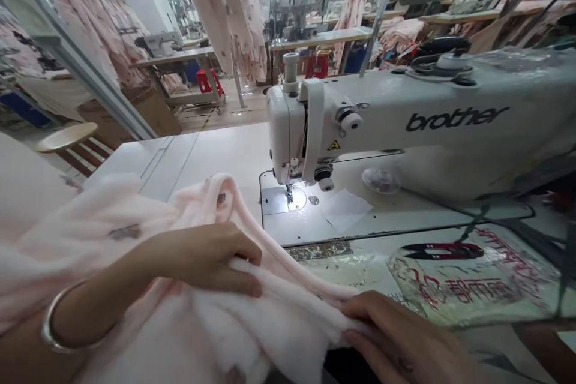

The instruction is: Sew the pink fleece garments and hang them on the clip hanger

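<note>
A soft pale-pink fleece fabric (288,306) with small printed figures spreads over the left side of the sewing table and down its front edge. My left hand (211,258), a silver bangle on its wrist, pinches a folded edge of the fabric between thumb and fingers. Farther right, my right hand (396,330) grips the same edge, its fingers partly hidden by cloth. The edge runs fairly straight between both hands. Beyond them stands a white sewing machine (297,132), its lit presser foot (290,195) apart from the fabric.
Black-and-red thread snips (443,251) lie on a plastic-covered sheet with red writing (477,288). A white paper scrap (346,210) and a clear round object (380,180) rest by the machine. A wooden stool (67,137) stands at left; pink garments (243,18) hang behind.
</note>
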{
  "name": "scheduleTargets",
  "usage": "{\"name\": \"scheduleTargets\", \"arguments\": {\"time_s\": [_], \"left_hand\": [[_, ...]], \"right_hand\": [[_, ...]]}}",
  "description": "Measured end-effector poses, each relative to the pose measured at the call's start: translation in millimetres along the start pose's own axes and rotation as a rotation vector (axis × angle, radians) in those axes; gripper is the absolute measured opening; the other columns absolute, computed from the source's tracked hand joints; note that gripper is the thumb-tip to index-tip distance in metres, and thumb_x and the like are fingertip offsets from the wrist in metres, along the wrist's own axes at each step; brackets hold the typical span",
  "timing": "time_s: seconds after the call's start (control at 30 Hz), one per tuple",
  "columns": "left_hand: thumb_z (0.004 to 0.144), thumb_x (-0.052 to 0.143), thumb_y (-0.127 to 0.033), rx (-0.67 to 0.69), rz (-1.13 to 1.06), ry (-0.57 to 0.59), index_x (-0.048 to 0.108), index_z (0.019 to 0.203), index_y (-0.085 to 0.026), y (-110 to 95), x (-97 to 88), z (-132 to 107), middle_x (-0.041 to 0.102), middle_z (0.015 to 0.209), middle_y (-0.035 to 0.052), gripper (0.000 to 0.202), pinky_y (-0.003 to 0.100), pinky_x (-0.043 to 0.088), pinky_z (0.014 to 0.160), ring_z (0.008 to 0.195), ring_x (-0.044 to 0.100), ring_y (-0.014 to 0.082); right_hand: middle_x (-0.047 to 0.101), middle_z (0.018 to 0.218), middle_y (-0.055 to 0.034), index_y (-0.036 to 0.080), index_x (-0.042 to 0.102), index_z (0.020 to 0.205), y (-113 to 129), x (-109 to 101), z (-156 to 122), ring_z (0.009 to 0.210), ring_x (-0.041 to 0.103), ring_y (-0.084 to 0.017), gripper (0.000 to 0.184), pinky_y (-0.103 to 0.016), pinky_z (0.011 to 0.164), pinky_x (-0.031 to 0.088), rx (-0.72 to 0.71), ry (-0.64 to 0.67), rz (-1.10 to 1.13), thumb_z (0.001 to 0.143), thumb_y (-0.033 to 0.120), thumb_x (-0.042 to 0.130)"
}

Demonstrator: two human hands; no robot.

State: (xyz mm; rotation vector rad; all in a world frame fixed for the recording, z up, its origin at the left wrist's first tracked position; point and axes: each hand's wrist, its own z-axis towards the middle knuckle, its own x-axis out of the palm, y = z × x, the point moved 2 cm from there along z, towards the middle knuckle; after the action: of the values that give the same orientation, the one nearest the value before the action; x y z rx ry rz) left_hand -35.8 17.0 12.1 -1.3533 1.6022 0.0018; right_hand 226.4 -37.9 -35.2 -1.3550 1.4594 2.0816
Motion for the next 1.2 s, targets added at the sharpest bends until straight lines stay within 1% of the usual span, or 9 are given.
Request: {"name": "scheduleTargets", "arguments": {"time_s": [0.13,0.23,0.37,0.53,0.67,0.83,1.03,1.1,1.2], "left_hand": [[0.086,0.05,-0.047,-0.125,0.089,0.007,0.051,0.065,-0.016,-3,-0.4,1,0.051,0.059,-0.0025,0.038,0.025,0.031,0.055,0.055,0.046,0.0105],[0.084,0.055,-0.035,-0.229,0.263,-0.168,0.055,0.074,-0.016,-13,7.8,8,0.058,0.074,0.0018,0.022,0.029,0.036,0.063,0.068,0.052,0.0165],[0.083,0.059,-0.028,-0.029,0.3,-0.321,0.053,0.109,-0.017,-37,15.9,24,0.055,0.106,0.0067,0.029,0.034,0.04,0.083,0.098,0.05,0.0222],[0.074,0.066,-0.032,0.014,0.197,-0.202,0.054,0.091,-0.016,-37,15.7,39,0.055,0.093,0.0034,0.026,0.027,0.041,0.075,0.086,0.052,0.0174],[0.075,0.06,-0.052,-0.089,0.157,-0.159,0.056,0.092,-0.021,-21,3.9,31,0.058,0.08,-0.0003,0.035,0.027,0.035,0.064,0.073,0.053,0.0162],[0.071,0.059,-0.063,-0.228,0.217,-0.161,0.058,0.088,-0.02,-2,-6.6,22,0.06,0.082,0.0017,0.046,0.026,0.034,0.063,0.078,0.054,0.0192],[0.086,0.053,-0.043,-0.043,0.17,-0.315,0.057,0.103,-0.019,-33,9.9,33,0.057,0.101,0.0041,0.03,0.028,0.038,0.081,0.095,0.053,0.0186],[0.087,0.052,-0.043,0.045,0.089,-0.272,0.057,0.104,-0.018,-42,15.2,39,0.056,0.1,0.0045,0.03,0.026,0.039,0.081,0.095,0.053,0.0176],[0.086,0.052,-0.047,0.01,-0.003,-0.184,0.057,0.099,-0.018,-42,16.5,46,0.058,0.091,0.003,0.032,0.025,0.038,0.069,0.085,0.054,0.0163]], "right_hand": [[0.058,0.076,0.002,0.025,0.053,0.076,-4,0,9,0.066,0.059,-0.014,0.013,-0.024,0.056,0.048,0.045,0.025,-0.06,0.088,0.023,0.047],[0.057,0.073,0.0034,0.024,0.05,0.074,-8,5,17,0.067,0.058,-0.015,0.011,-0.026,0.054,0.043,0.149,0.074,-0.112,0.082,0.018,0.055],[0.054,0.076,0.003,0.022,0.049,0.072,-11,2,26,0.07,0.055,-0.015,0.016,-0.026,0.056,0.04,0.15,0.079,-0.104,0.076,0.01,0.059],[0.052,0.086,0.0006,0.02,0.048,0.071,-12,-5,34,0.084,0.052,-0.014,0.019,-0.026,0.069,0.042,0.027,0.123,0.087,0.074,0.002,0.054],[0.053,0.077,0.0027,0.02,0.051,0.07,-10,-11,49,0.074,0.05,-0.013,0.014,-0.024,0.062,0.037,0.029,0.22,0.166,0.073,0.007,0.054],[0.053,0.068,0.0039,0.019,0.048,0.065,0,-11,71,0.065,0.047,-0.011,0.011,-0.023,0.055,0.031,0.028,0.301,0.116,0.07,0.009,0.051],[0.055,0.068,0.0024,0.019,0.048,0.065,5,-20,78,0.063,0.048,-0.012,0.008,-0.024,0.054,0.031,0.039,0.34,0.087,0.07,0.015,0.052],[0.055,0.067,0.0031,0.019,0.048,0.067,6,-28,78,0.062,0.048,-0.012,0.007,-0.024,0.053,0.032,0.036,0.345,0.1,0.072,0.017,0.052],[0.055,0.069,0.003,0.02,0.05,0.072,5,-39,81,0.063,0.051,-0.012,0.004,-0.023,0.053,0.036,0.053,0.414,0.21,0.074,0.02,0.054]]}}
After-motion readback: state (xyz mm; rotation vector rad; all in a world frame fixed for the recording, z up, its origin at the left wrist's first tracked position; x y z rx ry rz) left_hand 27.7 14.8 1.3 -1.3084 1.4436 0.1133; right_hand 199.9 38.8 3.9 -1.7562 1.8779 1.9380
